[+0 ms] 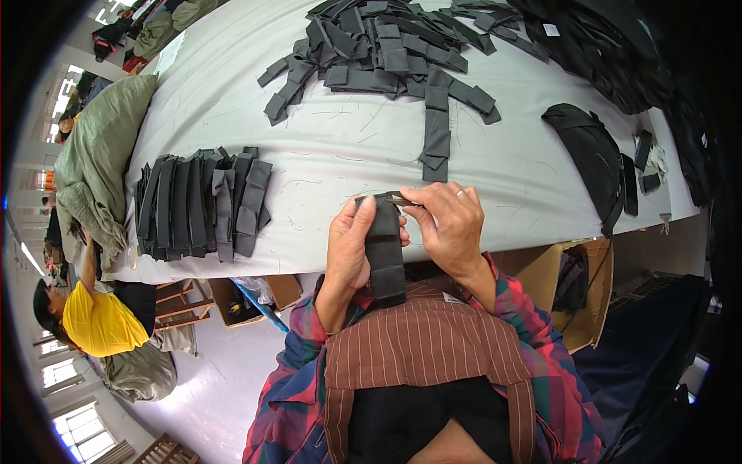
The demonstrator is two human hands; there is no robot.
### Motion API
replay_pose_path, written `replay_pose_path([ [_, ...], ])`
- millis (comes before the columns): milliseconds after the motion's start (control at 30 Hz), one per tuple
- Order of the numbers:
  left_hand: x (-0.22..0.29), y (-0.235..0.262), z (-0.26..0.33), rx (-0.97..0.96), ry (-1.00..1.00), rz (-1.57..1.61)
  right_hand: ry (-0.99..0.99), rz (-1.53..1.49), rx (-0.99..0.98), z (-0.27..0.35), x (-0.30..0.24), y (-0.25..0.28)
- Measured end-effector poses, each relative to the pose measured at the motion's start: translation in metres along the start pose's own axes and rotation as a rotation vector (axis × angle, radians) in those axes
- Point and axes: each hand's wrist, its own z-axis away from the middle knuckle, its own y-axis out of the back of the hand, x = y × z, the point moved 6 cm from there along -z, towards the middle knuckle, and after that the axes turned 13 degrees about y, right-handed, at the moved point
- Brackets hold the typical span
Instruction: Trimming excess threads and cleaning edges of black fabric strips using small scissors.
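— What have you got in your hands?

— A dark grey strap piece (385, 251). My left hand (349, 246) is wrapped around its upper part, thumb on the front, so it hangs straight down toward my apron (421, 348). My right hand (450, 224) pinches the top end, where a small metal tool (399, 199) pokes out between my fingertips — I can't tell exactly what kind it is.

— Why hold it up like that?

— I'd say to keep the end steady and close to my eyes, just off the table (325, 147) edge.

— And around you?

— Beyond my left hand, a neat stack of pieces (202, 205), laid side by side. Further ahead, a loose heap (379, 54). Past my right hand lies a black bag (591, 158); below it, an open cardboard box (576, 290).
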Motion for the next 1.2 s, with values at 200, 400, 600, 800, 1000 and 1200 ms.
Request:
replay_pose_path([
  [200,0.000,0.003,-0.001,0.018,-0.039,-0.078,0.072,-0.005,-0.024,-0.002,-0.005,0.001],
  [400,-0.001,0.004,-0.002,0.013,-0.047,-0.079,0.048,0.022,-0.003,-0.001,-0.003,-0.001],
  [600,-0.002,0.003,-0.003,0.004,-0.030,-0.073,0.005,0.041,0.023,0.001,-0.002,-0.002],
  [800,-0.004,0.005,-0.003,0.020,-0.032,-0.071,0.055,0.106,0.012,0.001,-0.005,0.000],
  [1000,-0.005,0.010,-0.003,0.012,-0.021,-0.091,-0.100,-0.157,0.048,0.004,0.010,-0.007],
  [1200,-0.009,0.017,-0.007,-0.079,0.018,0.139,-0.132,-0.445,-0.111,-0.004,0.005,-0.011],
])
